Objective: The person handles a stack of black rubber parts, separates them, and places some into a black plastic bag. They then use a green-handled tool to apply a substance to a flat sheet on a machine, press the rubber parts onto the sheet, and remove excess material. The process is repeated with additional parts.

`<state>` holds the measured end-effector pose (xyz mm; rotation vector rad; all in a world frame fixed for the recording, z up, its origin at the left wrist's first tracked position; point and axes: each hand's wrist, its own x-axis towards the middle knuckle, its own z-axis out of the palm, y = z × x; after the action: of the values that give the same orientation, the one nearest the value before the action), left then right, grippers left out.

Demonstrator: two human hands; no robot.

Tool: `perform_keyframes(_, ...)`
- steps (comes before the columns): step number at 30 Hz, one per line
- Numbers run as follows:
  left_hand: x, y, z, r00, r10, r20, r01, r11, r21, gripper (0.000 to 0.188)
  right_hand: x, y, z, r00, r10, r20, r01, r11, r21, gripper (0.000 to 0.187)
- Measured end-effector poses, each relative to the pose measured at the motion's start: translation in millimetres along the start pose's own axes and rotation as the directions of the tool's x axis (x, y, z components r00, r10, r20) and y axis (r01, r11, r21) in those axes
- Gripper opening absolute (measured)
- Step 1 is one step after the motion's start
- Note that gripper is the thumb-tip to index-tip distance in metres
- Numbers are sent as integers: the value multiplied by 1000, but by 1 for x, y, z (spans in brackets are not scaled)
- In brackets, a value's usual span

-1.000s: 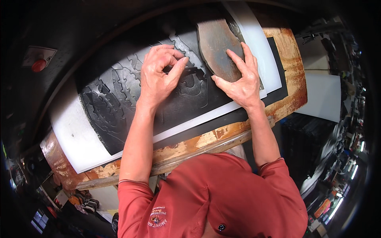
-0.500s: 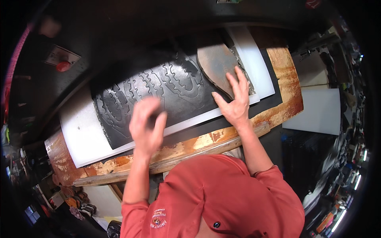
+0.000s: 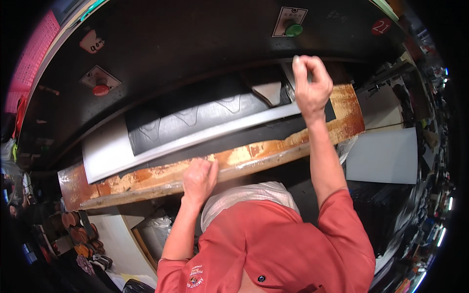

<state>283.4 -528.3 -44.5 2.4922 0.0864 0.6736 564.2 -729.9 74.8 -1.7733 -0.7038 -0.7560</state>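
My right hand point(image 3: 313, 89) is raised in front of the dark machine beam, below a green button point(image 3: 294, 30). Its fingers are curled in toward the thumb, and nothing shows between them. My left hand point(image 3: 200, 179) is closed at the front edge of the worn wooden board point(image 3: 244, 155), its fingers partly turned from view. On the board lies a black sheet with raised sole patterns point(image 3: 195, 115), over a white sheet point(image 3: 105, 157). A sole-shaped cutting die point(image 3: 269, 93) sits on the sheet's right part, mostly hidden under the beam.
The wide dark press beam point(image 3: 195, 44) overhangs the board's back and carries a red button point(image 3: 100, 90) at the left. A pale panel point(image 3: 382, 156) stands at the right. Brown sole-shaped pieces point(image 3: 78, 234) are stacked at the lower left.
Both hands have left the sheet and the die: the right rose toward the green button, the left drew back to the board's edge. The beam now covers more of the sheet and die in view.
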Motion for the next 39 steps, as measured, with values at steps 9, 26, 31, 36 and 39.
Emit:
perform_keyframes(9,-5,2,7,992,-87,-90,95,991,90,27,-57,-4,-45,985,28,171,-34,999,30,14)
perform_keyframes(26,-4,3,8,986,-163,-40,167,973,159,38,-193,17,-60,958,121,261,-30,943,-330,10)
perform_keyframes(31,-3,8,2,982,-187,32,182,974,135,42,-196,19,-61,950,134,282,-35,943,-331,8)
perform_keyframes(36,-3,10,1,967,-246,66,238,965,109,40,-196,18,-62,943,147,300,-33,935,-354,6)
perform_keyframes(39,-2,10,2,973,-223,56,215,969,119,37,-195,15,-63,936,160,314,-34,928,-370,6)
